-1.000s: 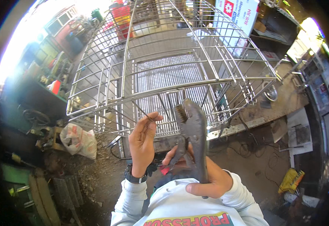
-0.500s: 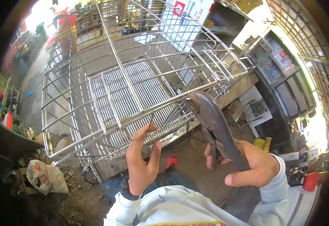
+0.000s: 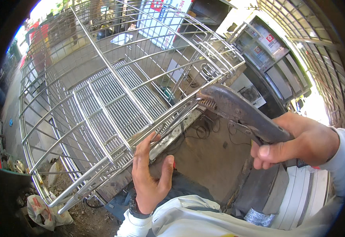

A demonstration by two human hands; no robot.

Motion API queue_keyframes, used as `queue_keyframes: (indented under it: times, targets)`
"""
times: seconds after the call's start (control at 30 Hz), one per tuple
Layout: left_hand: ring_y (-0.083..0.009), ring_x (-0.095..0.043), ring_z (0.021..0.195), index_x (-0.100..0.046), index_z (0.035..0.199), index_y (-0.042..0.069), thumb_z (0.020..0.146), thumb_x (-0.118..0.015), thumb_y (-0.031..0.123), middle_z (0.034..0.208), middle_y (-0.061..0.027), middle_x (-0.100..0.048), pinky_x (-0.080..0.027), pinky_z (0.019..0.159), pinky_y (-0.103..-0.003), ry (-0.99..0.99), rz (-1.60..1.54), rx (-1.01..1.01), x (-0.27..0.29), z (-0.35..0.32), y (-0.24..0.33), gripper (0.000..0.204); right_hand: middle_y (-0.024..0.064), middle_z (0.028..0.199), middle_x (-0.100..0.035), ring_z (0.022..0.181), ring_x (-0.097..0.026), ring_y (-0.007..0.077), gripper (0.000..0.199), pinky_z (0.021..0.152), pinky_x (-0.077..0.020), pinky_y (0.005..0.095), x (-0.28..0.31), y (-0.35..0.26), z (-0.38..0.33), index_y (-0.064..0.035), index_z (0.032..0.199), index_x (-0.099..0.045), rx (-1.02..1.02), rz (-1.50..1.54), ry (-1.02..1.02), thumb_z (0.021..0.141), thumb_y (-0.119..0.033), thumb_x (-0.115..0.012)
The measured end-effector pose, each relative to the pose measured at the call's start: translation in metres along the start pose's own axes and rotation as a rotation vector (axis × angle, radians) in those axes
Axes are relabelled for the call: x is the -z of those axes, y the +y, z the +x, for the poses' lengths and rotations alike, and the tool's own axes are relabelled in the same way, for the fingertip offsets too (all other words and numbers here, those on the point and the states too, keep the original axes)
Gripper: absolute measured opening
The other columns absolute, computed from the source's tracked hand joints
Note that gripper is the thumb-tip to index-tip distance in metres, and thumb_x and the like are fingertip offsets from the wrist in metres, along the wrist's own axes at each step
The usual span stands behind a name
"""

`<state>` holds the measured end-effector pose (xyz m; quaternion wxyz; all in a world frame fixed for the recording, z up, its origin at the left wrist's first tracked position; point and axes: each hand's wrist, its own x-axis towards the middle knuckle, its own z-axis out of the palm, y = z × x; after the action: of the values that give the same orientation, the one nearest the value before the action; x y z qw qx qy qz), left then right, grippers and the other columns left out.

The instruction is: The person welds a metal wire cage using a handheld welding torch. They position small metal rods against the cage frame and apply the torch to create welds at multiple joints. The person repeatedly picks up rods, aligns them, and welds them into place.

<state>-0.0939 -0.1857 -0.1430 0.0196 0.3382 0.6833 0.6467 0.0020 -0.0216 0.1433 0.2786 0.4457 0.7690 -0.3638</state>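
A: Item one, pliers [image 3: 239, 112]. Location?

B: Right of centre, gripped by the right hand [image 3: 298, 144], fist wrapped round the handles, thumb forward. Head points left and far, toothed jaws at the near-right rail of the rack [image 3: 113, 94]; whether they bite the wire, cannot tell.

A: Left hand [image 3: 150, 177]?

B: Near centre, palm open and upright, fingers spread, fingertips touching the rack's near rail. It holds nothing. Dark watch [image 3: 135, 205] on the wrist.

A: Surroundings?

B: Rack fills the left and far field, tilted, resting against a bench [image 3: 180, 126] edge. Cabinet [image 3: 275, 59] with glass doors, far right. White bag [image 3: 42, 211] on the dirt floor, near left. Cables [image 3: 204, 130] below the pliers. Grey slab [image 3: 263, 189] near right, under the right hand.

A: Obstructions?

B: The rack's crossed wires stand between the left hand and the pliers' jaws.

A: Condition of pliers?

B: Locking type, dark steel, worn, rust-mottled, curved upper jaw, release lever showing beneath.
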Motion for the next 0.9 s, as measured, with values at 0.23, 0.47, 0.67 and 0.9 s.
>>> queue_keyframes:
  times: [0.23, 0.47, 0.67, 0.9]
  targets:
    - [-0.0344, -0.061, 0.118, -0.050, 0.145, -0.002, 0.091, -0.075, 0.013, 0.129, -0.0193, -0.065, -0.044, 0.105, -0.044, -0.011, -0.039, -0.005, 0.000, -0.001, -0.003, 0.061, 0.0061, 0.080, -0.071, 0.080, -0.065, 0.0144, 0.039, 0.075, -0.0500, 0.0295, -0.012, -0.004, 0.002, -0.0004, 0.087, -0.071, -0.039, -0.079, 0.042, 0.097, -0.038, -0.070]
    - [-0.0279, -0.053, 0.133, -0.049, 0.145, -0.002, 0.103, -0.057, 0.014, 0.140, -0.0180, -0.058, -0.035, 0.118, -0.045, 0.041, -0.138, 0.037, -0.012, -0.001, 0.002, 0.046, 0.0092, 0.073, -0.067, 0.069, -0.061, 0.0188, 0.027, 0.069, -0.0484, 0.0347, -0.031, 0.028, 0.011, -0.0004, 0.089, -0.069, 0.147, 0.023, 0.152, 0.093, -0.027, -0.069]
    - [-0.0236, -0.066, 0.105, -0.065, 0.125, -0.005, 0.107, -0.058, 0.023, 0.115, -0.0148, -0.072, -0.051, 0.096, -0.039, 0.051, -0.420, 0.050, -0.029, 0.053, 0.005, 0.034, 0.0132, 0.073, -0.064, 0.068, -0.057, 0.0218, 0.018, 0.068, -0.0471, 0.0363, -0.053, 0.053, 0.027, -0.0009, 0.095, -0.068, 0.308, 0.100, 0.259, 0.091, -0.018, -0.066]
    - [-0.0171, -0.070, 0.095, -0.071, 0.111, -0.002, 0.099, -0.070, 0.009, 0.104, -0.0117, -0.075, -0.056, 0.087, -0.032, 0.069, -0.284, -0.100, -0.033, 0.062, 0.001, 0.016, 0.0121, 0.067, -0.057, 0.057, -0.048, 0.0211, 0.011, 0.059, -0.0426, 0.0353, -0.085, 0.077, 0.063, -0.0022, 0.095, -0.066, 0.529, 0.169, 0.379, 0.090, -0.012, -0.066]
